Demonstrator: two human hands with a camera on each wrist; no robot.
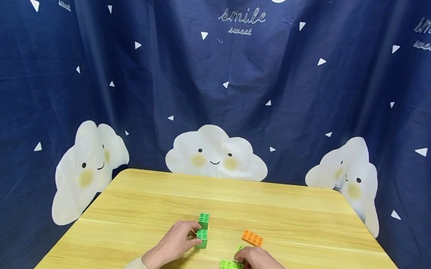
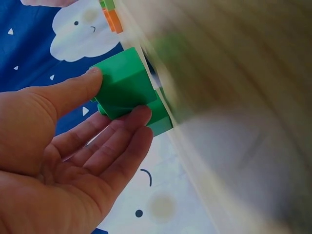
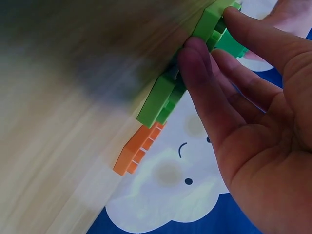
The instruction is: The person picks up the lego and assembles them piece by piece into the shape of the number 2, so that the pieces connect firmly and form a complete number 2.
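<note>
My left hand [image 1: 175,243] pinches the nearer of two dark green toy bricks [image 1: 202,238], thumb on one side and fingers on the other. Directly behind it stands the second dark green brick [image 1: 203,220], partly covered by the first in the left wrist view. At the right, my right hand [image 1: 263,267] holds the right end of a flat light green brick [image 1: 228,268] between thumb and fingertips. Another light green brick [image 3: 158,97] lies just beyond those fingers, mostly hidden by them in the head view.
An orange flat brick [image 1: 252,238] lies past the right hand, studs up. The bricks are on a pale wooden table [image 1: 141,204] with rounded far corners. A dark blue curtain [image 1: 188,87] with clouds hangs behind and at both sides.
</note>
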